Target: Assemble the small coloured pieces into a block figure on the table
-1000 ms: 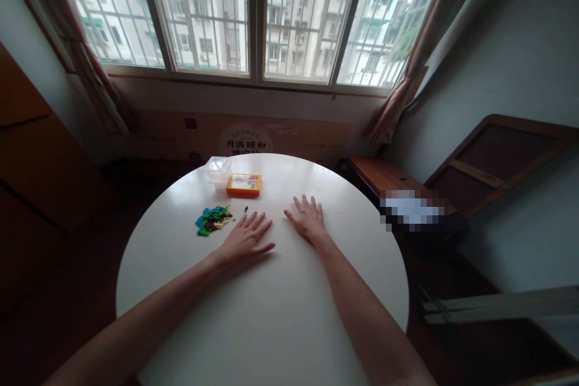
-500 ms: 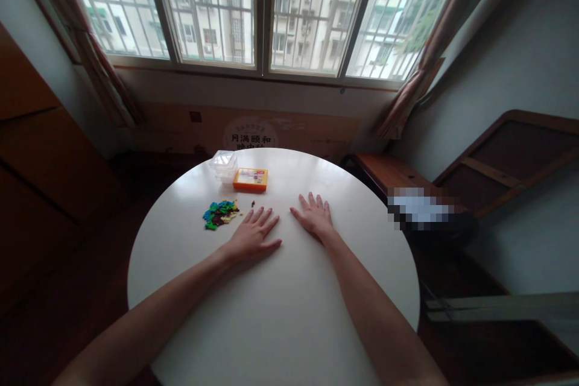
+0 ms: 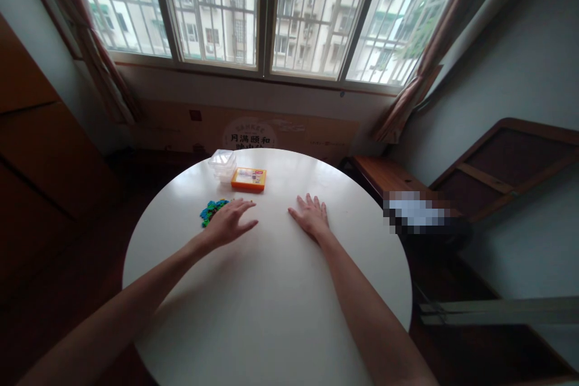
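A round white table (image 3: 271,313) fills the lower middle of the head view. My left hand (image 3: 228,222) hovers over a small pile of coloured pieces (image 3: 209,211), fingers spread and open, hiding most of the pile. Flat on the tabletop to the right lies my right hand (image 3: 311,217), fingers stretched out, nothing in it. Behind the pile stand an orange box (image 3: 248,178) and a clear plastic container (image 3: 222,163).
A barred window (image 3: 266,12) with curtains spans the back wall, a cardboard panel (image 3: 253,129) leaning under it. A wooden bench (image 3: 384,176) and a tilted wooden frame (image 3: 511,163) stand at the right. Dark wooden furniture (image 3: 40,157) lines the left.
My left hand lifted off the table and moved left over the coloured pieces. My right hand stayed flat in place. The view shifted slightly.
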The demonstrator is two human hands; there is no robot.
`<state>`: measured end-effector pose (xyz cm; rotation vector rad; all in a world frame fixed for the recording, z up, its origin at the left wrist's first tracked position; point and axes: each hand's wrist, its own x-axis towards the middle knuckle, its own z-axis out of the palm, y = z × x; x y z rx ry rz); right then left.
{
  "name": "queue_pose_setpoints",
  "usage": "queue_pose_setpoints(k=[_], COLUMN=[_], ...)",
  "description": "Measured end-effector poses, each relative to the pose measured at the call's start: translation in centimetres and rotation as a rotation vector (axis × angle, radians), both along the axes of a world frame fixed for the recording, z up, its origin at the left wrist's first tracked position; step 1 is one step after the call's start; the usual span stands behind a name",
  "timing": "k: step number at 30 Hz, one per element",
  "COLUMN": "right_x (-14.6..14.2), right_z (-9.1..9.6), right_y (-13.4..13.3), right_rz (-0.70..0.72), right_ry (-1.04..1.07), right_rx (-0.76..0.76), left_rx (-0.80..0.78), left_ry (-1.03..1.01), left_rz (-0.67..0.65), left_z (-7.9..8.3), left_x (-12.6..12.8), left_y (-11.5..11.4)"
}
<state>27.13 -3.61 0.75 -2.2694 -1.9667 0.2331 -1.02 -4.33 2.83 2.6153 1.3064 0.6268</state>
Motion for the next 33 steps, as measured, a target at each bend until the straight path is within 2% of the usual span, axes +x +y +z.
queue_pose_setpoints(k=[2,4,6,8,12,16,21,26,33], right_x=[-0.1,-0.1,-0.2,-0.2,-0.1,0.0,0.0,-0.1,-0.1], right_z=[0.1,0.2,0.2,0.1,0.0,0.0,0.2,0.1,0.0], right_y=[-0.1,-0.1,-0.1,-0.1,0.0,0.0,-0.1,0.0,-0.1], right_rz=[-0.005,-0.008,-0.007,-0.004,-0.002,-0.001,-0.006,-0.010,-0.006], right_ry=[0.002,0.008,0.016,0.021,0.012,0.014,0.028,0.043,0.042], right_rx=[0.002,0.003,0.009,0.015,0.007,0.007,0.010,0.008,0.053], left_rx=[0.045,0.055,-0.005,-0.076,-0.155,-0.135,-0.157,-0.116,-0.088], left_ry=[0.055,0.092,0.109,0.125,0.143,0.127,0.125,0.084,0.047], left_rz=[0.096,0.270,0.407,0.443,0.295,0.098,-0.063,-0.148,-0.322], left_z=[-0.1,-1.0,-2.1,-3.0,-3.2,-2.7,-2.1,-1.8,-2.1], left_x=[-2.0,-3.9,-5.3,-5.8,-4.8,-2.9,-0.9,1.3,5.3], left_y=[0.4,0.5,0.8,1.3,3.6,6.0,7.2,6.4,3.0])
